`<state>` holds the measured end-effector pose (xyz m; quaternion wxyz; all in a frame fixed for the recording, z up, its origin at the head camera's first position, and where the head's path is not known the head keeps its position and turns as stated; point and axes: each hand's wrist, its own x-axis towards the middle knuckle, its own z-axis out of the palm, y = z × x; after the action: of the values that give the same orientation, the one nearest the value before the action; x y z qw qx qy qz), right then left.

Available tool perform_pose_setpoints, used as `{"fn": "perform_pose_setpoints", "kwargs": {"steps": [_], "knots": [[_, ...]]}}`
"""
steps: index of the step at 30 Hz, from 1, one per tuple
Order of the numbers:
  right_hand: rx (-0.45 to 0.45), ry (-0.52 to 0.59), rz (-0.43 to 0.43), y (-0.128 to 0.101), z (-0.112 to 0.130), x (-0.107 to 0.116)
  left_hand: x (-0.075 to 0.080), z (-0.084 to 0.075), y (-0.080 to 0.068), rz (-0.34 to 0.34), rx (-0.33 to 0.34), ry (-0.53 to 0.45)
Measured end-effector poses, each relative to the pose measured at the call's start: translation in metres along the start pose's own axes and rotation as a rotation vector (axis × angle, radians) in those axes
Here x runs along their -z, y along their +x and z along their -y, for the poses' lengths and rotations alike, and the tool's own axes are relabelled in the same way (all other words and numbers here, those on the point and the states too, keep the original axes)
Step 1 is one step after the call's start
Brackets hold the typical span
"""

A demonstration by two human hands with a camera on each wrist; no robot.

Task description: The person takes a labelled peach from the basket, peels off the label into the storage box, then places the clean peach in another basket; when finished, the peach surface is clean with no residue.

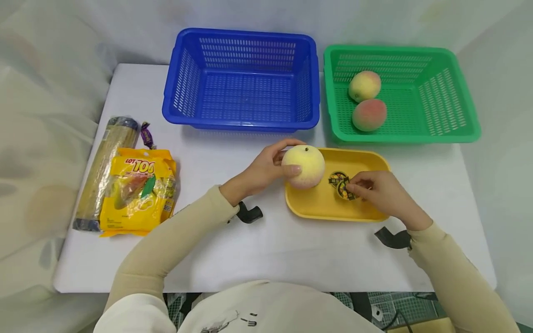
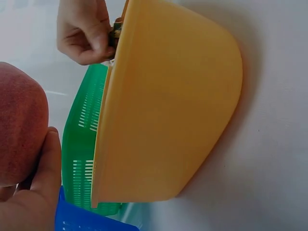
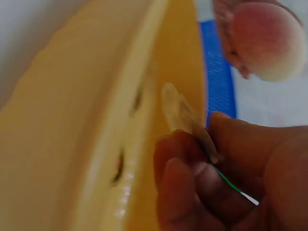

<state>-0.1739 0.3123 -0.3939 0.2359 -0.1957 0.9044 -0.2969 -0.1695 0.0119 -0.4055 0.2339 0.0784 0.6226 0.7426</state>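
Note:
My left hand (image 1: 266, 166) grips a pale yellow and pink peach (image 1: 306, 169) at the left rim of a yellow plastic tub (image 1: 300, 203). In the left wrist view the peach (image 2: 21, 125) shows its reddish side, held clear of the tub's wall. Inside the tub, my right hand (image 1: 381, 192) pinches a small round packet (image 1: 343, 189) with a dark printed label between thumb and fingers. Seen from the right wrist, the packet (image 3: 185, 118) is pale and blurred. Another dark-labelled round packet (image 1: 336, 177) lies beside it, partly overlapped.
A blue basket (image 1: 241, 125) stands at the back, with a green basket (image 1: 408, 138) to its right. Two peaches (image 1: 369, 114) lie in the green one. At the left are a yellow candy bag (image 1: 133, 194), a long clear-wrapped pack (image 1: 100, 171) and a purple-wrapped candy (image 1: 146, 135).

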Motion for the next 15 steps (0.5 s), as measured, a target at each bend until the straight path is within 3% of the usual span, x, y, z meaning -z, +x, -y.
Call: {"fn": "perform_pose_setpoints", "kwargs": {"steps": [7, 11, 15], "knots": [[0.079, -0.229, 0.267, 0.022, -0.006, -0.006, 0.004, 0.004, 0.000, -0.003, -0.019, -0.046], [0.090, -0.325, 0.294, 0.024, -0.009, -0.013, 0.004, 0.004, 0.001, 0.002, -0.020, -0.053], [0.091, -0.411, 0.250, 0.023, -0.010, -0.017, 0.004, 0.006, 0.001, -0.005, -0.029, -0.056]]}}
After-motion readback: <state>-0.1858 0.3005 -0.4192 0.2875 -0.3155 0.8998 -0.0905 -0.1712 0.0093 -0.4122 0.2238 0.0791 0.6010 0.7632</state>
